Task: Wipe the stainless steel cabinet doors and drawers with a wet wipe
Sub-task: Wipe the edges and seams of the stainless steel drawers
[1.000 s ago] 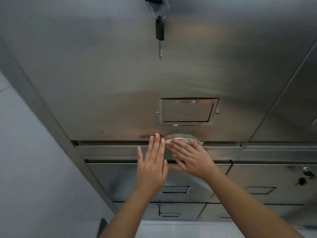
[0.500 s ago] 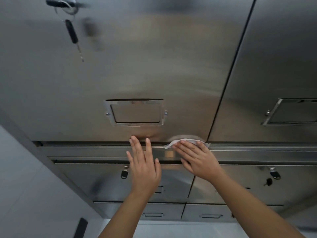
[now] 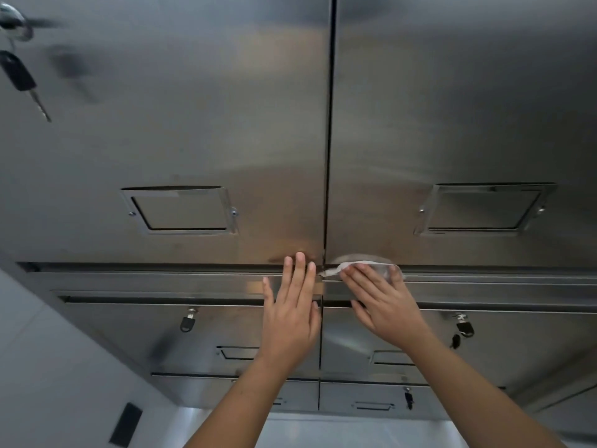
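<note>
Both hands slid right along ledge: right hand (image 3: 384,303), fingers flat, presses wet wipe (image 3: 358,265) past door seam (image 3: 329,156); left hand (image 3: 290,315) flat, released. Risk: wipe snagging in seam.

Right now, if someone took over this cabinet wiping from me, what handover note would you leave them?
Left hand: flat, fingers straight, on the steel rail below the left door, holding nothing.
Right hand: flat, pressing the wet wipe against the bottom edge of the right door, just right of the seam.
Done: cannot be told from the steel.
Left: likely both doors higher up and the drawers below.
</note>
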A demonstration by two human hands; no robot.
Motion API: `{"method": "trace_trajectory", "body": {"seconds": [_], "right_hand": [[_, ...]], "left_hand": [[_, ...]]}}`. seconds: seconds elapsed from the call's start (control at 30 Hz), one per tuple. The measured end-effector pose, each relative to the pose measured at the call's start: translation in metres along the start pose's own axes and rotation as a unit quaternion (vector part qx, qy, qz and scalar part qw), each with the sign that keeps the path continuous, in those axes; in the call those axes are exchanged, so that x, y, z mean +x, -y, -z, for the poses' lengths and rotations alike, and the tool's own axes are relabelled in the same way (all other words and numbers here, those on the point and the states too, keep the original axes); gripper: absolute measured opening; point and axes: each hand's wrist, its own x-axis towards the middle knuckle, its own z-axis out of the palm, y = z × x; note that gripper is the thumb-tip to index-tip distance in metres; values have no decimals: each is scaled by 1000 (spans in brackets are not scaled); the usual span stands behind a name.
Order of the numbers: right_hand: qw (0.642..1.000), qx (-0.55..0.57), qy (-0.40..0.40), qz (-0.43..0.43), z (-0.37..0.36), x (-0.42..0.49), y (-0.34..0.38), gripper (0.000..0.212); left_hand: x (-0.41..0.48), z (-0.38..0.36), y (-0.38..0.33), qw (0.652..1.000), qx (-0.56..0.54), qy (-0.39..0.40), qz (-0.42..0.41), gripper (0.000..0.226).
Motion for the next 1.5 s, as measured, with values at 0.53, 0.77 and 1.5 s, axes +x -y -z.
{"method": "trace_trajectory", "body": {"seconds": [0.53, 0.77, 1.5], "right_hand": [[993, 117, 11, -32, 13, -17, -16, 72], [988, 142, 37, -57, 27, -33, 8, 68], [997, -25, -31, -62, -49, -44, 38, 72]], "left_hand": [[-5, -22, -34, 998, 26, 36, 32, 64], [-12, -14, -24, 999, 23, 47, 9, 63], [-14, -91, 11, 991, 5, -119, -67, 56]]}}
